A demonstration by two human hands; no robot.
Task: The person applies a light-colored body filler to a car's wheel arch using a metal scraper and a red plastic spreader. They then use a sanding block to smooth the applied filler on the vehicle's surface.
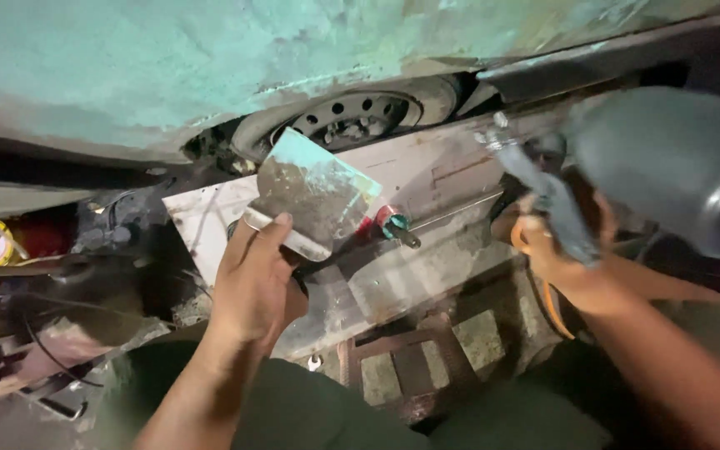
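The left hand [253, 287] has its grip closed on a scraper [314, 193], blade up, at centre left before a pale panel [427, 250]. The right hand [568, 258], on the right, is closed on a spray gun [556, 200], its cup [677, 162] near and blurred. A wheel [352, 117] lies far behind, perhaps a spare.

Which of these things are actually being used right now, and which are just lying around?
In use:
- left hand holding a flat metal card
- right hand gripping a spray gun
- green car body panel

Lying about:
- wheel under the car
- red-capped tool on the board
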